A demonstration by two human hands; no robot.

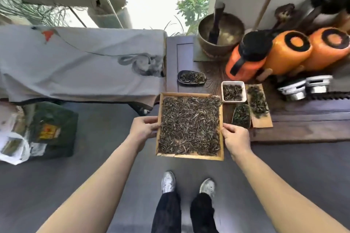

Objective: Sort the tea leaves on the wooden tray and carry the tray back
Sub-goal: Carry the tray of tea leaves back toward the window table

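Note:
A square wooden tray (191, 156) is held in the air above the grey floor, in front of me. Dry brown-green tea leaves (189, 125) cover its whole bottom in an even layer. My left hand (143, 127) grips the tray's left rim, thumb on top. My right hand (236, 138) grips the right rim the same way. The tray's far right corner hangs just over the edge of the dark wooden table (295, 134).
On the table lie a white square dish (225, 91), a dark oval dish (191, 77), a wooden board (262, 122) and a small scoop (241, 115), all with tea. Orange canisters (287, 53), a brass bowl (220, 32), a cloth-covered bench (75, 62), a green bag (55, 128).

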